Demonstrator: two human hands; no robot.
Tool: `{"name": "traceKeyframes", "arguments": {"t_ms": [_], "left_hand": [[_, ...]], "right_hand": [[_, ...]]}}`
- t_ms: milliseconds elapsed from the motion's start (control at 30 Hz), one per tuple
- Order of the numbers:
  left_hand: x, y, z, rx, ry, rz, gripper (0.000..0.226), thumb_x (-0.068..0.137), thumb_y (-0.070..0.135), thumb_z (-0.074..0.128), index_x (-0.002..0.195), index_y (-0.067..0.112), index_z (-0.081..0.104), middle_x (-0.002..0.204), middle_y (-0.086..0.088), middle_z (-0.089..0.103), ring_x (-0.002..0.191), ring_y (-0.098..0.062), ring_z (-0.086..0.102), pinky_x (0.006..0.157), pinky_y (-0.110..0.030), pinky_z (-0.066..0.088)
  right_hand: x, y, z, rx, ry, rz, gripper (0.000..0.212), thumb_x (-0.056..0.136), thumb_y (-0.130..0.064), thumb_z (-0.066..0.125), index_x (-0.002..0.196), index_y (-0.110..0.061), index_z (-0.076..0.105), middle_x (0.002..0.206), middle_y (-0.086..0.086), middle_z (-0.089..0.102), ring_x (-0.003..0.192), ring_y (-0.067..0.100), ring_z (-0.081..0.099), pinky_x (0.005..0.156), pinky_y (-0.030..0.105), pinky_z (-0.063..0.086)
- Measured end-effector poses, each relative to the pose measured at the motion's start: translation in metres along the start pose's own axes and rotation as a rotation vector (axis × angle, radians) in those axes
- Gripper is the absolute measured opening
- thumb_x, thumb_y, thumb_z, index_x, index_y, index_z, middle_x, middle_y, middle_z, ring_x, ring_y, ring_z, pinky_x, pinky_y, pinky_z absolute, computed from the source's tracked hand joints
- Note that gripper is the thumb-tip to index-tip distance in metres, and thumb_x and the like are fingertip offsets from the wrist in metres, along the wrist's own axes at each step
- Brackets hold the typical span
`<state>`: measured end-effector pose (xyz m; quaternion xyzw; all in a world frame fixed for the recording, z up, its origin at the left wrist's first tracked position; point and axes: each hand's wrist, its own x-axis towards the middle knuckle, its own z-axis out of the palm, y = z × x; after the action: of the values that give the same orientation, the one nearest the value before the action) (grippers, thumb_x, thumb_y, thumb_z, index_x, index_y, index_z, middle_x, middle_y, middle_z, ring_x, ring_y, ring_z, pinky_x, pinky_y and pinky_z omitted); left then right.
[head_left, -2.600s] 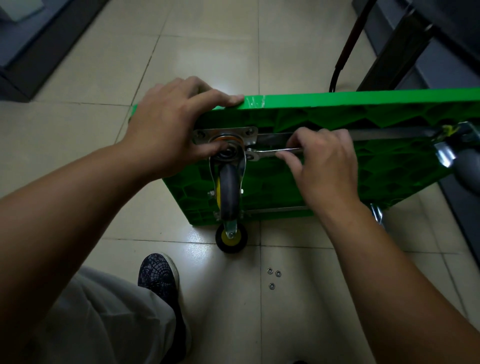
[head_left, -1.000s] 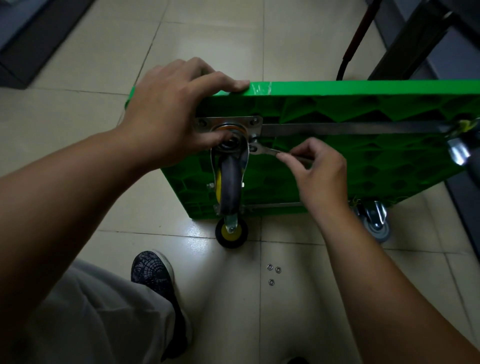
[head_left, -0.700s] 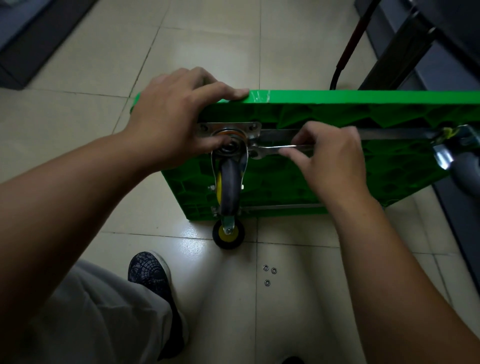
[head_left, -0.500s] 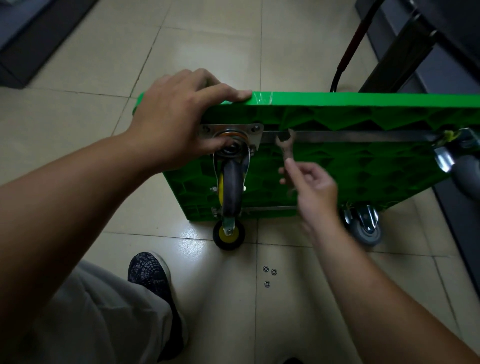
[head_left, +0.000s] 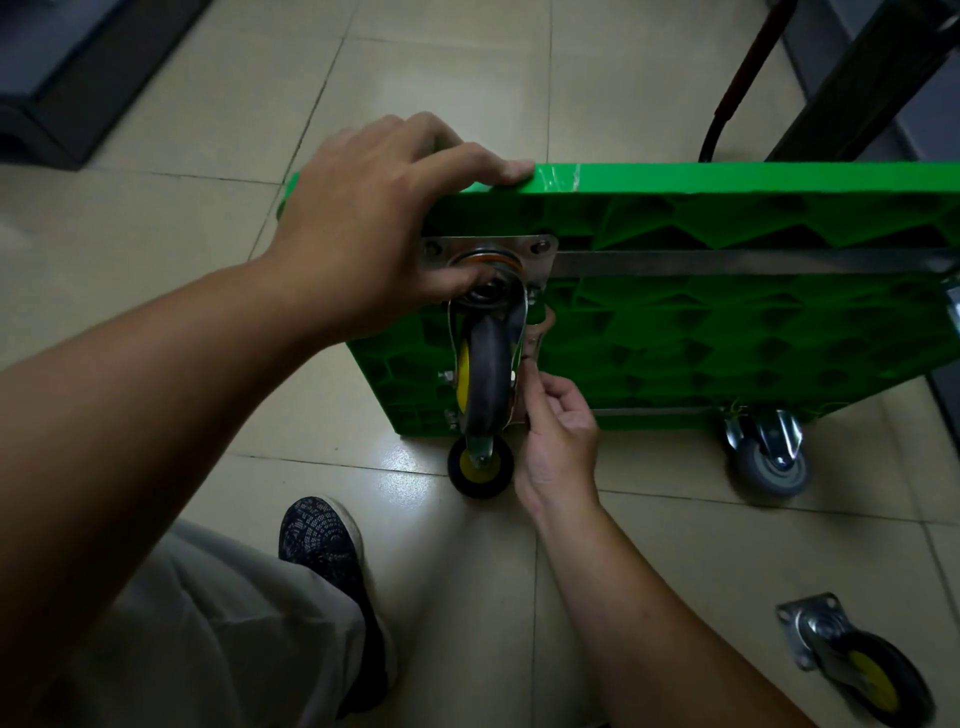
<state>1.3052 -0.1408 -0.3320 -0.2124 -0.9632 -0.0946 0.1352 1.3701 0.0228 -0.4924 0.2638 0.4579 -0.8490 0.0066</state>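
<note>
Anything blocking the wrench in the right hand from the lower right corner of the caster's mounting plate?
Nothing visible sits between the small steel wrench and that corner of the metal mounting plate. The black caster wheel with yellow hub hangs right beside the wrench, so swing room looks tight. The right hand pinches its handle.

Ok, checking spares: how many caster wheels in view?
4: top caster, bottom caster below it, grey caster at right, loose caster lower right. More may be hidden.

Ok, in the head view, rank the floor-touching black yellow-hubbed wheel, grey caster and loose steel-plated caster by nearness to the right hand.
1. Black yellow-hubbed wheel, just left of the right hand.
2. Grey caster, farther right.
3. Loose steel-plated caster, bottom right.
</note>
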Motion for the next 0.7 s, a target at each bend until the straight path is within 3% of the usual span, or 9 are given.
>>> {"name": "traceKeyframes", "arguments": {"t_ms": [133, 333, 433, 567, 700], "left_hand": [[0.000, -0.001, 0.000, 0.008, 0.003, -0.004, 0.068, 0.080, 0.057, 0.059, 0.144, 0.038, 0.049, 0.128, -0.006, 0.058, 0.108, -0.029, 0.053, 0.081, -0.035, 0.031], [0.000, -0.001, 0.001, 0.014, 0.005, -0.007, 0.069, 0.081, 0.059, 0.057, 0.146, 0.039, 0.047, 0.129, -0.006, 0.057, 0.109, -0.029, 0.052, 0.080, -0.034, 0.029], [0.000, 0.000, 0.001, 0.010, 0.003, -0.020, 0.069, 0.080, 0.059, 0.057, 0.146, 0.039, 0.047, 0.130, -0.007, 0.056, 0.111, -0.029, 0.051, 0.082, -0.035, 0.029], [0.001, -0.001, 0.002, 0.002, 0.002, -0.026, 0.069, 0.080, 0.057, 0.058, 0.146, 0.038, 0.046, 0.130, -0.007, 0.056, 0.112, -0.029, 0.051, 0.083, -0.036, 0.031], [0.002, -0.001, 0.001, -0.010, 0.001, -0.021, 0.070, 0.080, 0.059, 0.057, 0.145, 0.038, 0.048, 0.129, -0.008, 0.057, 0.111, -0.031, 0.052, 0.083, -0.035, 0.030]], "right_hand": [[0.005, -0.001, 0.002, -0.024, -0.023, -0.004, 0.025, 0.077, -0.024, 0.079, 0.088, -0.008, 0.064, 0.082, 0.008, 0.073, 0.081, 0.020, 0.067, 0.094, 0.048, 0.049], [0.014, -0.002, 0.007, -0.018, -0.022, -0.019, 0.022, 0.080, -0.023, 0.078, 0.089, -0.008, 0.064, 0.081, 0.005, 0.074, 0.081, 0.018, 0.068, 0.089, 0.041, 0.050], [0.018, -0.004, 0.006, -0.081, -0.028, -0.071, 0.010, 0.090, -0.010, 0.072, 0.088, -0.006, 0.063, 0.079, 0.005, 0.073, 0.075, 0.010, 0.068, 0.077, 0.026, 0.054], [0.027, -0.026, -0.007, -0.331, -0.002, -0.307, 0.009, 0.087, -0.007, 0.076, 0.086, -0.006, 0.067, 0.079, 0.004, 0.072, 0.073, 0.006, 0.069, 0.070, 0.017, 0.053], [0.035, -0.076, -0.021, -0.801, -0.042, -0.556, 0.014, 0.083, -0.026, 0.083, 0.082, -0.019, 0.070, 0.077, -0.007, 0.069, 0.076, 0.008, 0.068, 0.069, 0.025, 0.054]]}}
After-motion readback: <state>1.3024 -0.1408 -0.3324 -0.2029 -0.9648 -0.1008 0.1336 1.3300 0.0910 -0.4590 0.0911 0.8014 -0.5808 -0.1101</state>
